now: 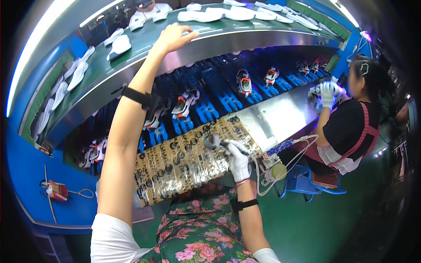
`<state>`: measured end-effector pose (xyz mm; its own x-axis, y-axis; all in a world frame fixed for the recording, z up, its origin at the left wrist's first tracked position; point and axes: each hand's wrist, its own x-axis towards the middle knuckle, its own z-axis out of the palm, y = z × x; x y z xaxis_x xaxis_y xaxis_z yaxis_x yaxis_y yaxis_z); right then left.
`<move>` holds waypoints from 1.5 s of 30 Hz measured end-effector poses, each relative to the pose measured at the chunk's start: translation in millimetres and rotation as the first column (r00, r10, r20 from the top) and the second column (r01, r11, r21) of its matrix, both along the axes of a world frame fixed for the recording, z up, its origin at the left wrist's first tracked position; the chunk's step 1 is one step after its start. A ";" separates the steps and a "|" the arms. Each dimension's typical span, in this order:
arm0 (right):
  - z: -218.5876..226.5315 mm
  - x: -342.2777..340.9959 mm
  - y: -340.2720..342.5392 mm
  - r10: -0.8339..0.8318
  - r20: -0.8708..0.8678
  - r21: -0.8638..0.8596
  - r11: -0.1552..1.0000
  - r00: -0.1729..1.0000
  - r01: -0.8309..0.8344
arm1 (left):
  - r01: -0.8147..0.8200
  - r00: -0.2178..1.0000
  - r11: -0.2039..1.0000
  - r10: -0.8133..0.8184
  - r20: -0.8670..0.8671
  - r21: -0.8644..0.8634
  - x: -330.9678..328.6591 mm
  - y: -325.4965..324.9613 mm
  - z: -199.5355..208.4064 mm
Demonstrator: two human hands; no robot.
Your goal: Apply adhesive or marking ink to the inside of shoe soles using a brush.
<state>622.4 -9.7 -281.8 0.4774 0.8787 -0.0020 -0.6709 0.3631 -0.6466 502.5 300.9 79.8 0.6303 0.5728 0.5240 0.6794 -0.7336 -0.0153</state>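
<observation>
My bare left hand [174, 37] reaches far forward over the upper green conveyor belt, fingers stretched out and nothing visible in them. White shoe soles [199, 16] lie on the belt just beyond it, and another white sole [119, 46] is to its left. In a white glove, my right hand [239, 162] is closed round the dark handle of a brush-like tool [212, 141] with a grey rounded head. That head is over a work surface covered in brown printed tape [175, 164]. The exact kind of the tool is hard to make out.
Shoe uppers [184, 104] stand on blue racks [207, 109] under the belt. A co-worker [351, 118] with white gloves sits at the right, near a blue stool [313, 182]. White cords [263, 175] hang beside my right wrist. A red box [57, 191] lies on the blue surface at left.
</observation>
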 end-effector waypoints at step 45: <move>6.1 8.8 -8.4 0.079 -0.003 0.023 0.997 0.997 -0.079 | -0.148 0.971 0.988 0.136 0.198 0.048 147.3 -8.3 -1.1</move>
<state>631.2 -18.1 -275.7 0.4068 0.9134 0.0162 -0.7007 0.3233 -0.6359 649.9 292.6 78.6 0.4276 0.6121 0.6652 0.7713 -0.6308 0.0847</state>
